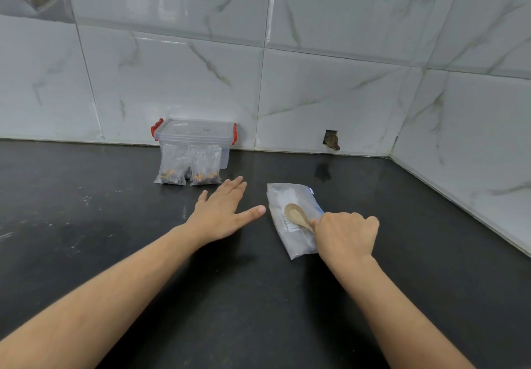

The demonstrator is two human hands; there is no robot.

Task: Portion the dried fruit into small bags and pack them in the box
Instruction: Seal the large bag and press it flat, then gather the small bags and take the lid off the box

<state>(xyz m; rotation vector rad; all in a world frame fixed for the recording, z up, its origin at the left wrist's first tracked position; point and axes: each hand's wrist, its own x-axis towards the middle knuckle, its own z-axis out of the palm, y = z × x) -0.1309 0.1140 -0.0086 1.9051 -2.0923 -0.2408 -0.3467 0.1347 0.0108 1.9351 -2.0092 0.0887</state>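
A clear plastic box (195, 136) with red latches and its lid on stands against the tiled wall. Two small clear bags, one (171, 169) and another (206, 169), lean on its front with dried fruit at their bottoms. A large flat resealable bag (290, 196) lies on the dark counter (115, 225) to the right. My right hand (347, 233) is shut on the handle of a wooden spoon (296, 215), whose bowl rests over that bag. My left hand (222, 210) hovers flat with fingers spread, just in front of the small bags, holding nothing.
Marble-look tiled walls meet in a corner at the right. A small broken hole (332, 140) sits in the wall near counter level.
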